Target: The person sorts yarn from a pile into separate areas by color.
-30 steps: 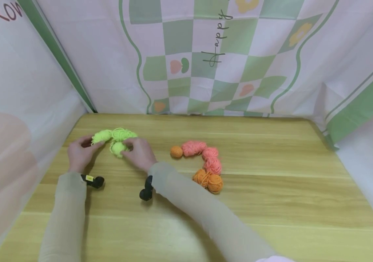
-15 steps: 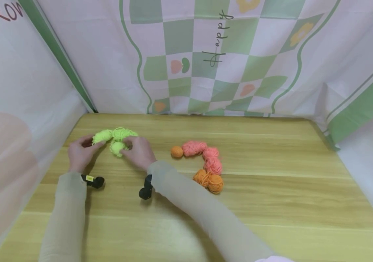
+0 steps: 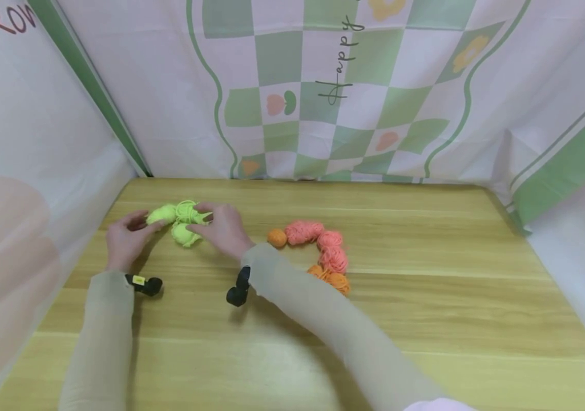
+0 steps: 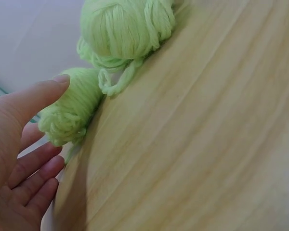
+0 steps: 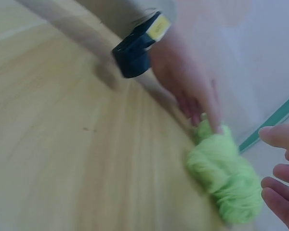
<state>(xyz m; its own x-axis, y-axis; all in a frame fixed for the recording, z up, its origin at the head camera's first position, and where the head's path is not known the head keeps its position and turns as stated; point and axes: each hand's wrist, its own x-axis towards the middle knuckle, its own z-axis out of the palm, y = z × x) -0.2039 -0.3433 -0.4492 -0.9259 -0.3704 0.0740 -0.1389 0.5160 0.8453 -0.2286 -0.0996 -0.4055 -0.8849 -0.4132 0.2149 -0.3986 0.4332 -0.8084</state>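
Note:
Three light-green yarn balls lie clustered at the back left of the table. My left hand (image 3: 126, 242) pinches the leftmost green yarn ball (image 3: 161, 214) between thumb and index finger, the index hidden behind it in the left wrist view; the other fingers are loose. Touching it on the right is the rear green yarn ball (image 3: 186, 211), with the front green yarn ball (image 3: 184, 234) just below. My right hand (image 3: 226, 231) hovers at the cluster's right side, thumb and fingers apart. In the right wrist view its fingers (image 5: 279, 190) are separate from the yarn and hold nothing.
Right of centre on the wooden table (image 3: 426, 319), several pink yarn balls (image 3: 332, 251) curve between a single orange yarn ball (image 3: 277, 238) and more orange yarn (image 3: 337, 282), partly behind the right sleeve (image 3: 318, 314). A printed cloth (image 3: 323, 114) hangs behind the table.
My right hand has let go of the front green yarn ball and shifted slightly right and back, its fingers spreading. The left hand stays at the leftmost ball.

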